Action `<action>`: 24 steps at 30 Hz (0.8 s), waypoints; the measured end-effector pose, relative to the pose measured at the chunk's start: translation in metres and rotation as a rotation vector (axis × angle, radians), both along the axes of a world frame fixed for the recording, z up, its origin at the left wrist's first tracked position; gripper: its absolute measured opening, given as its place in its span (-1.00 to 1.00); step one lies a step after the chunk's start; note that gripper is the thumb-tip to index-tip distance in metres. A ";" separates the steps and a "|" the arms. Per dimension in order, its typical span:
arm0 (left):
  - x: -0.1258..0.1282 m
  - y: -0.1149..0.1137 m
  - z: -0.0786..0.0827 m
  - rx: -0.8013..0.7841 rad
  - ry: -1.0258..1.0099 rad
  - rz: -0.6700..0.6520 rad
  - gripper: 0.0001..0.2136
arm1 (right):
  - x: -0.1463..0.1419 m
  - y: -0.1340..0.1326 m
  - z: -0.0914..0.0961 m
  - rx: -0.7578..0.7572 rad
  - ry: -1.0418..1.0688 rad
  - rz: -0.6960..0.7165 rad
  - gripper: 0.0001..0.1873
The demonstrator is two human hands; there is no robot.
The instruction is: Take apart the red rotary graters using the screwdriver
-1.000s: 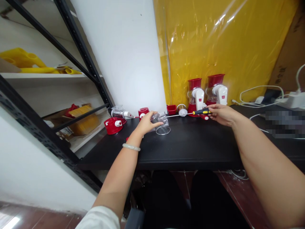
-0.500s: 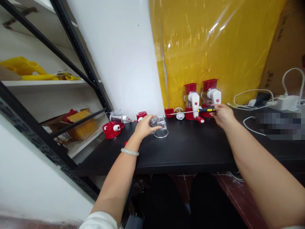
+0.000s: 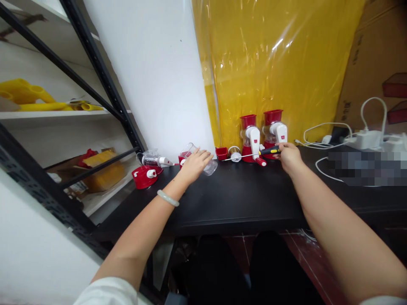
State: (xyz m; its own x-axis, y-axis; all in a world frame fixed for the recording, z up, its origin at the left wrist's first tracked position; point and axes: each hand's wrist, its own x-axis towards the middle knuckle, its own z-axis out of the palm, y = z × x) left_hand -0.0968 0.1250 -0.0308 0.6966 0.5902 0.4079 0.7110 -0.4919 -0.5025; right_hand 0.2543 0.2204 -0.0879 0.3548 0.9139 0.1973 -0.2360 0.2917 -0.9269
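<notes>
My left hand [image 3: 197, 164] is over a clear plastic grater housing [image 3: 210, 167], fingers stretched across it and thumb hidden beneath; the housing lies tilted and shows on both sides of the hand. In my right hand [image 3: 288, 156] is a screwdriver [image 3: 269, 151] with a black and yellow handle, its long shaft pointing left. The shaft passes in front of a metal grater drum [image 3: 235, 154] and the near rotary grater [image 3: 250, 135]. Just behind my left hand, a red part [image 3: 182, 159] is partly covered.
A second red and white rotary grater [image 3: 274, 127] stands at the back of the black table [image 3: 235, 199]. Left are a red base [image 3: 144, 178] and a grater drum with handle [image 3: 155, 160]. A small red hopper [image 3: 221, 153] sits by the wall. White cables [image 3: 327, 167] lie right.
My left hand has turned palm down over the clear housing, which has tipped from standing on its rim to a slant. The right hand keeps the screwdriver; the view has shifted slightly.
</notes>
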 end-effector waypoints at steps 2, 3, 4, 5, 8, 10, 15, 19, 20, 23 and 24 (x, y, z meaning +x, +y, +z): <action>-0.001 0.004 -0.001 0.007 0.042 -0.014 -0.55 | -0.003 -0.002 0.001 -0.032 -0.031 -0.068 -0.82; -0.001 0.005 -0.001 0.012 0.065 -0.024 -0.58 | -0.005 -0.003 0.001 -0.054 -0.044 -0.116 -0.81; 0.000 0.006 -0.002 0.016 0.092 -0.037 -0.60 | -0.007 -0.003 0.002 -0.063 -0.060 -0.129 -0.81; 0.000 0.007 -0.002 0.015 0.126 -0.053 -0.62 | -0.009 -0.004 0.002 -0.067 -0.073 -0.134 -0.80; 0.003 0.008 0.000 0.020 0.196 -0.066 -0.64 | -0.010 -0.005 0.003 -0.073 -0.090 -0.132 -0.79; 0.006 0.009 0.002 0.035 0.211 -0.056 -0.65 | -0.010 -0.004 0.002 -0.067 -0.092 -0.127 -0.78; 0.009 0.013 0.002 -0.004 0.253 -0.087 -0.64 | -0.009 -0.001 -0.001 -0.058 -0.120 -0.131 -0.80; 0.005 0.017 0.000 -0.032 0.203 -0.068 -0.62 | -0.010 -0.003 0.002 -0.081 -0.128 -0.135 -0.80; 0.004 0.019 0.001 -0.039 0.183 -0.065 -0.62 | -0.011 -0.004 0.003 -0.085 -0.124 -0.137 -0.80; 0.000 0.023 0.001 -0.072 0.116 -0.082 -0.59 | -0.012 -0.005 0.005 -0.093 -0.109 -0.146 -0.79; -0.001 0.024 0.000 -0.072 0.078 -0.082 -0.56 | -0.013 -0.005 0.006 -0.092 -0.107 -0.149 -0.79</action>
State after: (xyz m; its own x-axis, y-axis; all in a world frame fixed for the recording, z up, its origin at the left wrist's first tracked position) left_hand -0.0979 0.1493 -0.0308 0.7718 0.5556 0.3092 0.6269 -0.5835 -0.5163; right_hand 0.2417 0.2150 -0.0820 0.4694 0.8686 0.1587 -0.0956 0.2287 -0.9688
